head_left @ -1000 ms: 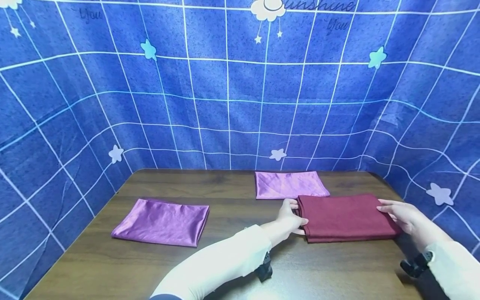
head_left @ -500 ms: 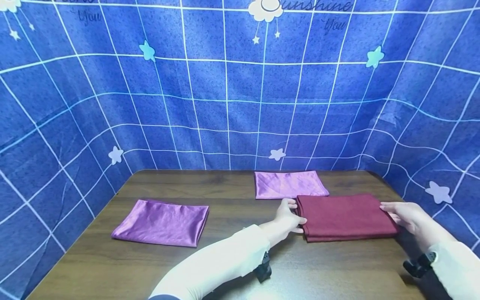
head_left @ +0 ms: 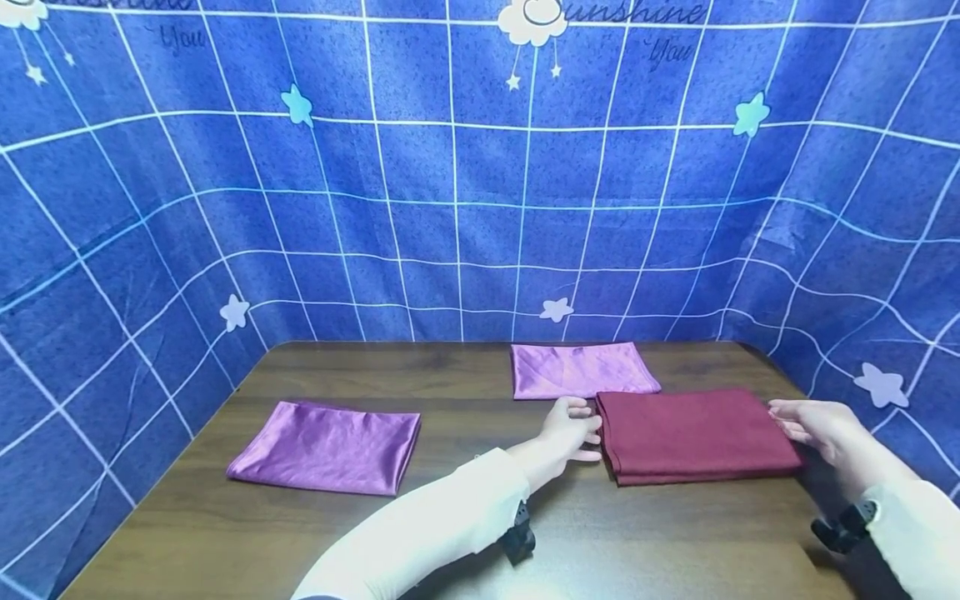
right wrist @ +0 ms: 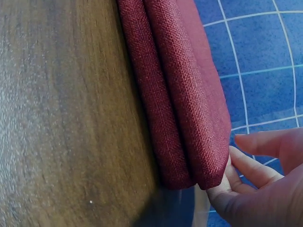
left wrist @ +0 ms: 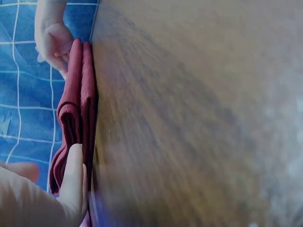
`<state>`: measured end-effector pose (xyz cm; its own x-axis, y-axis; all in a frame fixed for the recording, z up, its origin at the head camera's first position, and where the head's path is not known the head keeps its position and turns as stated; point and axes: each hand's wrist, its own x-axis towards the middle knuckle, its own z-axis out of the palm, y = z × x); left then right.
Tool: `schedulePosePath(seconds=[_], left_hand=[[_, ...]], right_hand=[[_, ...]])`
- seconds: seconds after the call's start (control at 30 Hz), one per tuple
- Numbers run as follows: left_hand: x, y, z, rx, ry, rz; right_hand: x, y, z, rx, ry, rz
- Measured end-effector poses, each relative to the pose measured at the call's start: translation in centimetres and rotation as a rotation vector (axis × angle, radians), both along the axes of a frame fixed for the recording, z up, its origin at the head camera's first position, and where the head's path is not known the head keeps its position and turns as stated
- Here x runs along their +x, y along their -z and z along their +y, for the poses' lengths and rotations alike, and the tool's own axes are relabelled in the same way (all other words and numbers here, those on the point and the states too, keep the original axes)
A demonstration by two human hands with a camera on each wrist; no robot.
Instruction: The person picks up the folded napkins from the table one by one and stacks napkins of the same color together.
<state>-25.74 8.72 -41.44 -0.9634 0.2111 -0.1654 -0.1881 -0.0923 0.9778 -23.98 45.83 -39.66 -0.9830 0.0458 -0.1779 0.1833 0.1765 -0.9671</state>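
A folded dark red cloth [head_left: 697,437] lies flat on the right half of the table, its stacked layers showing in both wrist views. At its left edge is my left hand [head_left: 564,433], fingers spread and relaxed; in the left wrist view, straight fingers [left wrist: 73,177] lie close against the folds. My right hand [head_left: 821,429] is by the right edge. The right wrist view shows its fingers [right wrist: 255,170] loosely bent at the cloth's corner, with the upper fingertip apart from the fabric. Neither hand grips the cloth.
On the left of the wooden table [head_left: 457,517] lies a folded purple satin cloth [head_left: 330,450]. A lighter purple satin cloth [head_left: 581,371] lies behind the red one, near the back edge. A blue gridded curtain [head_left: 450,167] hangs around the back and sides.
My left hand has let go of the red cloth's left edge and drawn slightly left. My right hand has moved slightly right, off the top edge. The cloth stays almost in place.
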Motion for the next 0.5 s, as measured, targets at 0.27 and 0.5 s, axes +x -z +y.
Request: schedulePosePath(seconds=[0.27,0.5], left_hand=[[-0.5,-0.2,-0.9,0.037,0.04,-0.031],[-1.1,0.1,-1.7,0.026,0.039,-0.029]], right_hand=[[0.2,-0.2,0.0,-0.119,0.005,0.071],[-0.1,-0.7,-0.4,-0.21,0.008,0.073]])
